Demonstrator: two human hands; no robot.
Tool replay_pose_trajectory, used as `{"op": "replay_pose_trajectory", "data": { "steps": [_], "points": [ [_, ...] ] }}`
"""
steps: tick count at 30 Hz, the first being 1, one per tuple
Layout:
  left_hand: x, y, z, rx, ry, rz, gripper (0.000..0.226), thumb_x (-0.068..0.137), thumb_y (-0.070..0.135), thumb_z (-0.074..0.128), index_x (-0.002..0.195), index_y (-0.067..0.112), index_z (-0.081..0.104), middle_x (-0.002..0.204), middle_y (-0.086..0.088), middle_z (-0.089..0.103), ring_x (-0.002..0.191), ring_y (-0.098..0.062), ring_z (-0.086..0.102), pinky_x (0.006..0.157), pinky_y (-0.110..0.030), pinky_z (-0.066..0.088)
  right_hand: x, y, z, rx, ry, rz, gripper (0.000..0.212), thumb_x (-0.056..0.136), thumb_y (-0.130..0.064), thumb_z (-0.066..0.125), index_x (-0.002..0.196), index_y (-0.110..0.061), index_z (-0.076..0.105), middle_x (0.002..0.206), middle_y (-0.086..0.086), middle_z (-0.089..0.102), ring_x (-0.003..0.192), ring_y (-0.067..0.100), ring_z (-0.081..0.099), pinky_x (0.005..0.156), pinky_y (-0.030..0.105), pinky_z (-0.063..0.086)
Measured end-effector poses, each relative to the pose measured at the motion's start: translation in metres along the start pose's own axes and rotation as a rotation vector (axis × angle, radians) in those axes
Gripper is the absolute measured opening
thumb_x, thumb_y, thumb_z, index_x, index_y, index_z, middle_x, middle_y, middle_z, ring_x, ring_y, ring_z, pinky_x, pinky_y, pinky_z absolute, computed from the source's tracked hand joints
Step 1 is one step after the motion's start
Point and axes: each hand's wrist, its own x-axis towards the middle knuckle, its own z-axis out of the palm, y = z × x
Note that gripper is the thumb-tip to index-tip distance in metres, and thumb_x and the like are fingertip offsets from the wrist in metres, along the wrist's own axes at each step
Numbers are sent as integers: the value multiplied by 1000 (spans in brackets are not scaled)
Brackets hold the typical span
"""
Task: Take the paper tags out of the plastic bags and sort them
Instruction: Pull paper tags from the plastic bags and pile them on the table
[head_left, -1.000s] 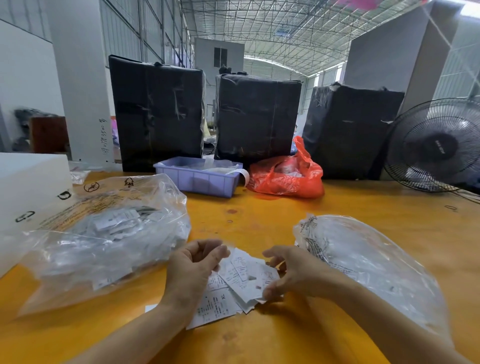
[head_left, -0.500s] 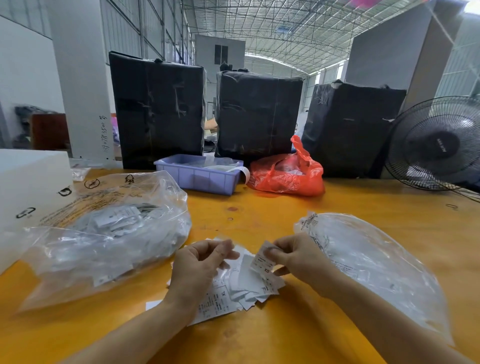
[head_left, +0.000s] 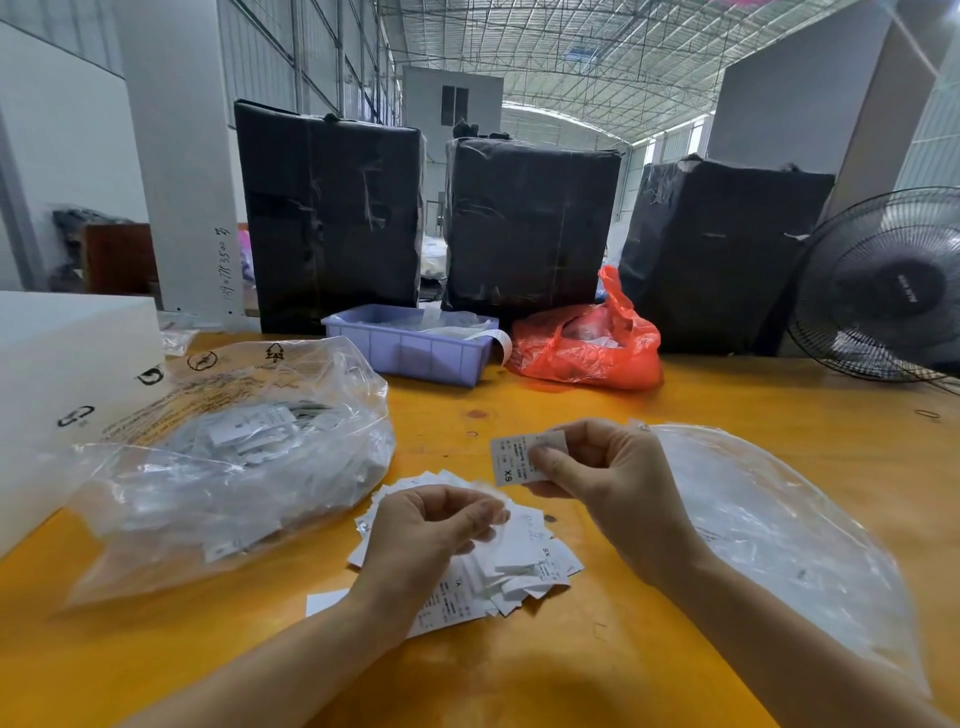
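Pinching a small white printed paper tag (head_left: 521, 460), the right hand (head_left: 602, 467) is being raised; the left hand (head_left: 431, 530), loosely curled, holds nothing clearly. The loose white tag pile (head_left: 524, 566) near the orange desk's (head_left: 727, 405) front edge risks being scattered by a sleeveless forearm sweep.

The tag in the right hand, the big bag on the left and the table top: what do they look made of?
Tag: thin matte white paper or card with black print; it holds flat in the right hand pinch.
Bag: clear glossy plastic film, creased, with glare, tags visible through it.
Table top: looks like wood or board with a smooth orange-yellow coat; a knot-like spot suggests wood.
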Motion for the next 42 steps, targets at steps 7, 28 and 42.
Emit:
{"op": "replay_pose_trajectory", "data": {
  "steps": [7, 28, 42],
  "points": [
    [0, -1, 0, 2, -38, -6, 31, 63, 33, 73, 80, 7, 74, 79, -3, 75, 62, -6, 65, 54, -12, 45, -5, 1, 2, -213, 4, -113, 17, 81, -1, 70, 74, -16, 66, 74, 0, 72, 68, 13, 71, 58, 22, 57],
    [2, -2, -2, -39, -22, 3, 22, 77, 29, 66, 78, 10, 76, 81, -4, 75, 64, -8, 66, 55, -13, 46, -5, 3, 3, -245, -24, -121, 21, 81, 1, 69, 72, -18, 65, 74, -1, 71, 68, 12, 71, 58, 23, 58],
    [0, -2, -2, -15, -33, -6, 16, 75, 28, 68, 71, 14, 77, 81, -4, 75, 64, -7, 66, 55, -13, 46, -4, 4, 2, -225, 14, -67, 18, 82, 0, 69, 72, -15, 65, 76, 3, 72, 69, 14, 72, 59, 25, 59]
  ]
}}
